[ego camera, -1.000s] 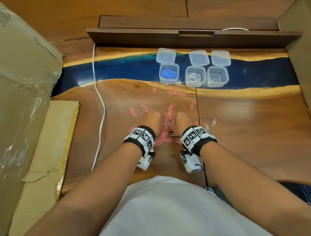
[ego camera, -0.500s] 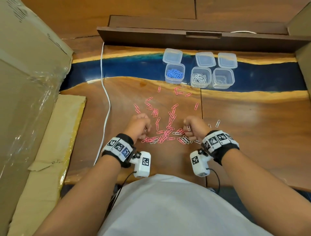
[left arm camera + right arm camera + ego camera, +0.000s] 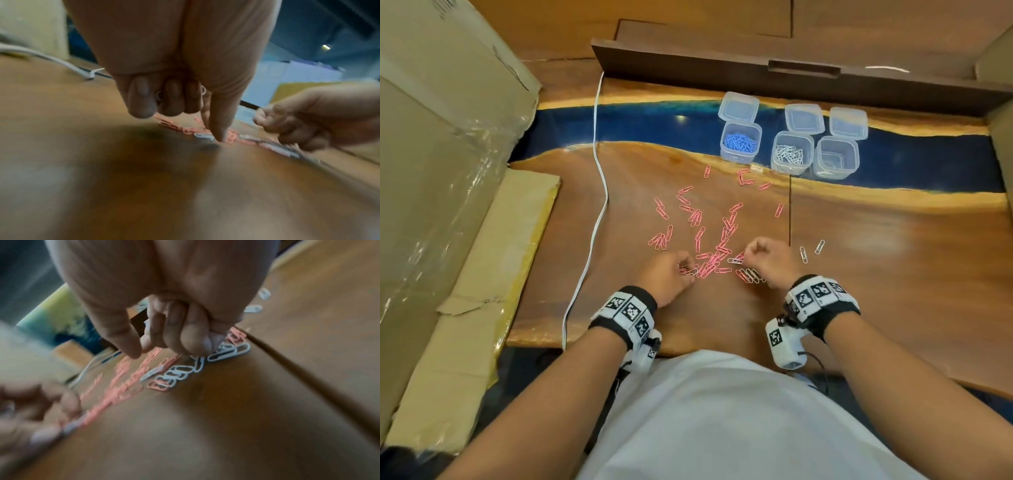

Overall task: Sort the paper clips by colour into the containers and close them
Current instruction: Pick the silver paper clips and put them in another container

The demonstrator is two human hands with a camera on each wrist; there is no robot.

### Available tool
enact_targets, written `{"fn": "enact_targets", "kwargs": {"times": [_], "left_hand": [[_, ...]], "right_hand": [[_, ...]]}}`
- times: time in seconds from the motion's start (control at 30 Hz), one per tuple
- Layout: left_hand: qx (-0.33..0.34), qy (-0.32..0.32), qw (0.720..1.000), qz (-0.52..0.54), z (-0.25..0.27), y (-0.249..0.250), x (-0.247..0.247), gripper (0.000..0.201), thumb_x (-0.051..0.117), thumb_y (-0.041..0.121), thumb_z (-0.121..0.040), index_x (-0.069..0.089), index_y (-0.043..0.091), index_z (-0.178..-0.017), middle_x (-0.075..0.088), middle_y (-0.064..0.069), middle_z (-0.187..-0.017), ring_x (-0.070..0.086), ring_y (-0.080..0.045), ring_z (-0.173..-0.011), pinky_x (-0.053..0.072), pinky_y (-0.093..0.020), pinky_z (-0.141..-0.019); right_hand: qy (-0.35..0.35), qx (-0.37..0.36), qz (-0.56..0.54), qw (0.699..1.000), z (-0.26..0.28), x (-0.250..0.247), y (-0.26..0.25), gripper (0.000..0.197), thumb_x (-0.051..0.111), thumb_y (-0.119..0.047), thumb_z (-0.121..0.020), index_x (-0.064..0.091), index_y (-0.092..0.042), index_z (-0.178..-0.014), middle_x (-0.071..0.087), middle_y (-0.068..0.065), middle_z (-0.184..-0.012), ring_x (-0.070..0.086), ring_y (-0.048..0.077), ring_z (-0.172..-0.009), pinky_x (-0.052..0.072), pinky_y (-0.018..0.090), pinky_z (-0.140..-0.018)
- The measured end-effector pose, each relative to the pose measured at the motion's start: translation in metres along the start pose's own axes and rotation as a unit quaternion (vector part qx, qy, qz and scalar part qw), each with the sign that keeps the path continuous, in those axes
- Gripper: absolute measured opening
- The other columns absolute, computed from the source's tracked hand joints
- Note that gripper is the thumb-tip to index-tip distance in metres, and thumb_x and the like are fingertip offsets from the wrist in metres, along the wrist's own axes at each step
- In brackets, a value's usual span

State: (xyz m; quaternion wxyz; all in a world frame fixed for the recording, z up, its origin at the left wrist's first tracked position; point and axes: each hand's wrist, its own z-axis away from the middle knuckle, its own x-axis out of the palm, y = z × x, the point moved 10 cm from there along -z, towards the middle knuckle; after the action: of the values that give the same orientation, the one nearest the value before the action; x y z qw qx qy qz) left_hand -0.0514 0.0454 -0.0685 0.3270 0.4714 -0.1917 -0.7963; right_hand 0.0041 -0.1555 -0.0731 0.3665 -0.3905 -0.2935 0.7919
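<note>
Head view: left hand and right hand, fingers curled, work the pink clips on the table, near three open containers.
Left wrist view: left fingers curl around white clips.
Right wrist view: whether the curled right fingers hold anything cannot be told.

A second ago I had both hands together, flat over the scattered pink wire paper clips. Since then my left hand and right hand have drawn apart toward the tabletop's near edge, fingers curled, each fingertip on a white wire paper clip.
</note>
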Motion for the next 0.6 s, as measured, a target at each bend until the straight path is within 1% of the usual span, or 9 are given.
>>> {"fn": "enact_targets", "kwargs": {"times": [0.03, 0.1, 0.2, 0.27, 0.3, 0.37, 0.47, 0.5, 0.6], "left_hand": [[0.011, 0.012, 0.997, -0.071, 0.001, 0.003, -0.001, 0.009, 0.065, 0.027, -0.087, 0.063, 0.026, -0.095, 0.062, 0.005, -0.079, 0.055, -0.013, -0.069, 0.042, -0.025, -0.061], [0.031, 0.037, 0.986, -0.157, 0.003, 0.009, -0.004, 0.015, 0.062, 0.034, -0.089, 0.065, 0.030, -0.104, 0.066, 0.003, -0.091, 0.059, -0.018, -0.081, 0.040, -0.026, -0.066], [0.053, 0.057, 0.979, -0.190, 0.003, 0.019, -0.007, 0.018, 0.059, 0.033, -0.092, 0.067, 0.028, -0.107, 0.068, 0.002, -0.102, 0.060, -0.020, -0.097, 0.037, -0.026, -0.071], [0.055, 0.048, 0.977, -0.202, 0.001, 0.021, -0.005, 0.015, 0.058, 0.032, -0.092, 0.067, 0.027, -0.103, 0.067, 0.003, -0.099, 0.059, -0.020, -0.096, 0.035, -0.026, -0.070], [0.055, 0.040, 0.976, -0.207, 0.000, 0.021, -0.004, 0.012, 0.058, 0.031, -0.092, 0.066, 0.026, -0.099, 0.066, 0.003, -0.095, 0.059, -0.020, -0.092, 0.034, -0.026, -0.068], [0.053, 0.020, 0.977, -0.206, -0.003, 0.020, -0.001, 0.007, 0.059, 0.029, -0.091, 0.064, 0.025, -0.093, 0.064, 0.005, -0.089, 0.055, -0.017, -0.082, 0.033, -0.025, -0.064], [0.051, -0.005, 0.977, -0.205, -0.008, 0.018, 0.003, 0.004, 0.059, 0.027, -0.091, 0.061, 0.024, -0.089, 0.059, 0.008, -0.083, 0.053, -0.015, -0.076, 0.030, -0.025, -0.055], [0.050, -0.014, 0.977, -0.208, -0.011, 0.018, 0.004, 0.004, 0.059, 0.026, -0.091, 0.059, 0.024, -0.088, 0.058, 0.008, -0.083, 0.053, -0.015, -0.075, 0.031, -0.025, -0.056], [0.056, -0.035, 0.973, -0.222, -0.017, 0.017, 0.008, 0.009, 0.059, 0.024, -0.091, 0.056, 0.024, -0.083, 0.059, 0.008, -0.081, 0.054, -0.015, -0.073, 0.037, -0.026, -0.064]], "right_hand": [[0.007, -0.036, 0.087, 0.996, -0.001, 0.001, -0.008, 0.011, 0.064, -0.013, -0.084, 0.061, -0.020, -0.076, 0.050, -0.011, -0.056, 0.041, 0.000, -0.040, 0.032, 0.014, -0.041], [-0.003, -0.062, 0.208, 0.976, -0.003, 0.008, -0.014, 0.004, 0.068, -0.024, -0.085, 0.065, -0.024, -0.086, 0.051, -0.011, -0.057, 0.044, 0.002, -0.047, 0.031, 0.020, -0.047], [-0.013, -0.066, 0.311, 0.948, -0.010, 0.014, -0.018, 0.008, 0.066, -0.032, -0.087, 0.067, -0.030, -0.095, 0.057, -0.011, -0.067, 0.053, 0.009, -0.058, 0.035, 0.023, -0.052], [-0.024, -0.077, 0.343, 0.936, -0.012, 0.018, -0.026, 0.007, 0.064, -0.027, -0.088, 0.068, -0.025, -0.094, 0.064, -0.005, -0.079, 0.060, 0.015, -0.070, 0.044, 0.025, -0.060], [-0.031, -0.084, 0.356, 0.930, -0.013, 0.020, -0.030, 0.006, 0.063, -0.024, -0.088, 0.068, -0.022, -0.090, 0.067, -0.002, -0.082, 0.062, 0.017, -0.074, 0.048, 0.027, -0.064], [-0.046, -0.095, 0.373, 0.922, -0.013, 0.024, -0.035, 0.009, 0.059, -0.018, -0.087, 0.066, -0.020, -0.082, 0.068, -0.001, -0.079, 0.064, 0.019, -0.076, 0.055, 0.032, -0.069], [-0.069, -0.102, 0.387, 0.914, -0.016, 0.027, -0.037, 0.013, 0.056, -0.015, -0.083, 0.062, -0.021, -0.073, 0.066, -0.002, -0.072, 0.063, 0.018, -0.071, 0.056, 0.033, -0.067], [-0.074, -0.102, 0.371, 0.920, -0.015, 0.027, -0.038, 0.013, 0.056, -0.015, -0.083, 0.061, -0.021, -0.073, 0.064, -0.003, -0.071, 0.061, 0.017, -0.069, 0.055, 0.032, -0.066], [-0.068, -0.087, 0.231, 0.967, -0.011, 0.018, -0.038, 0.010, 0.054, -0.009, -0.086, 0.057, -0.013, -0.077, 0.055, -0.005, -0.065, 0.050, 0.011, -0.057, 0.045, 0.026, -0.056]]}}
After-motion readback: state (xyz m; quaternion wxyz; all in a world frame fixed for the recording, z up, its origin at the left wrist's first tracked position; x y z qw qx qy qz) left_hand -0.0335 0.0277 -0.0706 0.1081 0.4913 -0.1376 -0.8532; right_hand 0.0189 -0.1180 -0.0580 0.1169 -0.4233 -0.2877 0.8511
